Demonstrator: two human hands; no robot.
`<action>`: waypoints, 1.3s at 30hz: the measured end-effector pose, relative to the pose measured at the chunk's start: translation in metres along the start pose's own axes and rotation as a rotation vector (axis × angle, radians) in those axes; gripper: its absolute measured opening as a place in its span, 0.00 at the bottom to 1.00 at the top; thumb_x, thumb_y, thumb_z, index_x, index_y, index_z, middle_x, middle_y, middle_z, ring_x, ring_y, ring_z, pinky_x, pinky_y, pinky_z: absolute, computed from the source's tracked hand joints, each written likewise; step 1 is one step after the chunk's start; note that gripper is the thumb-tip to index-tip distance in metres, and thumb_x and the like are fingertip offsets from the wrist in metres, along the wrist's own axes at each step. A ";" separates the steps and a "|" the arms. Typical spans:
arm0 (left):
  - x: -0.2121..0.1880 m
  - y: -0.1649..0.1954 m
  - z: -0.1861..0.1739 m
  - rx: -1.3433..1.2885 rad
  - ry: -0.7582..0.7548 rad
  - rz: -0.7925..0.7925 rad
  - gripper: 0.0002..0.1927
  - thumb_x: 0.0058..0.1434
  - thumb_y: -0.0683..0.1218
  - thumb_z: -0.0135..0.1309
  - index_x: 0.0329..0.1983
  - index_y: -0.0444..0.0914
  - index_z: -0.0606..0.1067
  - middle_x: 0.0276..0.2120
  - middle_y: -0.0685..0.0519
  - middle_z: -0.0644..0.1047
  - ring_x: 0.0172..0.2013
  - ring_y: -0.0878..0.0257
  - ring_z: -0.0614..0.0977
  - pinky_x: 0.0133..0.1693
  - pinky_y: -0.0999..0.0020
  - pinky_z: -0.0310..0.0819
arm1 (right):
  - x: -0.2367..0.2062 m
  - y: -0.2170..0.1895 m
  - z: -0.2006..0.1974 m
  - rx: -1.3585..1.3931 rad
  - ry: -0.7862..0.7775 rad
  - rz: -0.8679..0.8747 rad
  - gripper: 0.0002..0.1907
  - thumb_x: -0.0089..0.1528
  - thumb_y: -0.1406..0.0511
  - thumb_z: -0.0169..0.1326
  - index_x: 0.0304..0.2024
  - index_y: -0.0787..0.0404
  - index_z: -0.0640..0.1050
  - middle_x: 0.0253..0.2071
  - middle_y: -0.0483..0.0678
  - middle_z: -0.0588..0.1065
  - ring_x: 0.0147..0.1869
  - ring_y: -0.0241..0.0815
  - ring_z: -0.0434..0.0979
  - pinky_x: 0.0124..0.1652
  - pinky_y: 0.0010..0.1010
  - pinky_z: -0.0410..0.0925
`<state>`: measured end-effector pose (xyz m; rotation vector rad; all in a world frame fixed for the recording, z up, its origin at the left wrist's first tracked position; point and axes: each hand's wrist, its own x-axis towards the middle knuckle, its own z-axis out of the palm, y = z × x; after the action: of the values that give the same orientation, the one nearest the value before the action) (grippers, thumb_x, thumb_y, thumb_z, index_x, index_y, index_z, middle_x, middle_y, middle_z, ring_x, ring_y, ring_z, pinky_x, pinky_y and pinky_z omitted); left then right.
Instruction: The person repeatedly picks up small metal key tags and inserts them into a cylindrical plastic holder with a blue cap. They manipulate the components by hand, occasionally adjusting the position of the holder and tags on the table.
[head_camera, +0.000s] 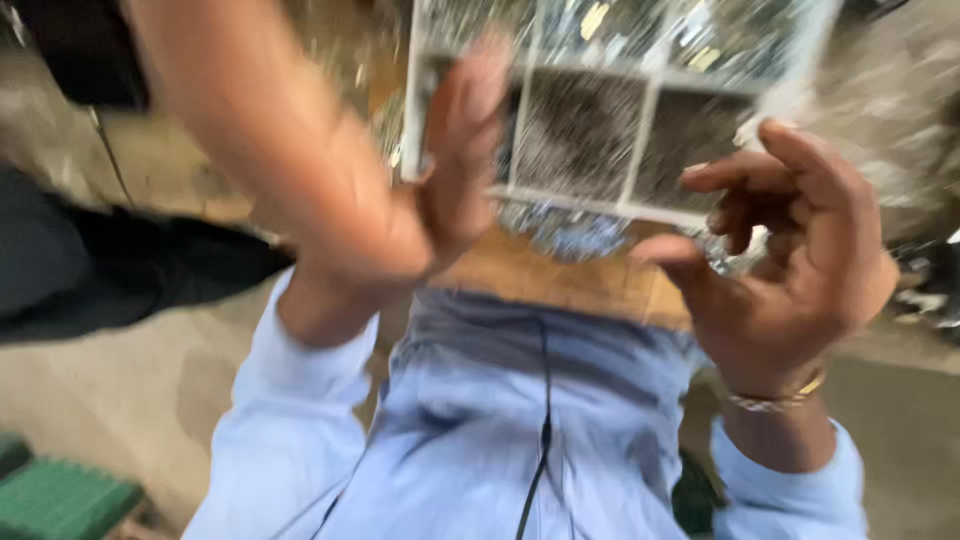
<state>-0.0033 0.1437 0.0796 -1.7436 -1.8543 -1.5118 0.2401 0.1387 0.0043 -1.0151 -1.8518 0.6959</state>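
Note:
The whole view is smeared by motion. A white divided tray with several compartments of small shiny metal parts lies on a wooden table in front of me. My left hand is raised flat with its fingers straight, over the tray's left side, and holds nothing. My right hand hovers at the tray's near right corner with its fingers curled loosely and the thumb out. Nothing shows in its palm. A gold bracelet circles the right wrist. Both sleeves are light blue.
My light blue shirt fills the lower middle, with a thin black cable running down it. A dark clothed shape lies at the left. A green ribbed object sits at the bottom left on the grey floor.

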 end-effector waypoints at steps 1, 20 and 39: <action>-0.006 -0.006 -0.004 0.099 -0.073 0.047 0.11 0.61 0.47 0.62 0.44 0.38 0.79 0.32 0.49 0.79 0.33 0.49 0.77 0.38 0.52 0.68 | 0.011 0.011 -0.009 -0.015 -0.009 -0.032 0.36 0.65 0.47 0.62 0.61 0.67 0.71 0.43 0.51 0.81 0.31 0.29 0.75 0.29 0.17 0.67; -0.048 -0.047 -0.005 0.105 -0.839 -0.037 0.12 0.57 0.43 0.67 0.45 0.43 0.82 0.39 0.55 0.83 0.39 0.52 0.77 0.43 0.61 0.73 | 0.051 0.028 0.025 0.599 -0.362 0.453 0.13 0.68 0.70 0.60 0.55 0.69 0.78 0.44 0.47 0.81 0.39 0.27 0.78 0.35 0.16 0.72; -0.015 -0.041 -0.005 0.063 -0.839 0.108 0.11 0.61 0.36 0.64 0.47 0.35 0.82 0.41 0.54 0.80 0.40 0.54 0.81 0.42 0.62 0.77 | 0.055 0.025 0.022 0.584 -0.353 0.489 0.10 0.68 0.70 0.58 0.52 0.68 0.79 0.43 0.49 0.81 0.39 0.29 0.81 0.36 0.17 0.75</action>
<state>-0.0352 0.1384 0.0498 -2.6412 -2.0205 -0.6874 0.2144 0.1970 -0.0014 -0.9883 -1.5224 1.6860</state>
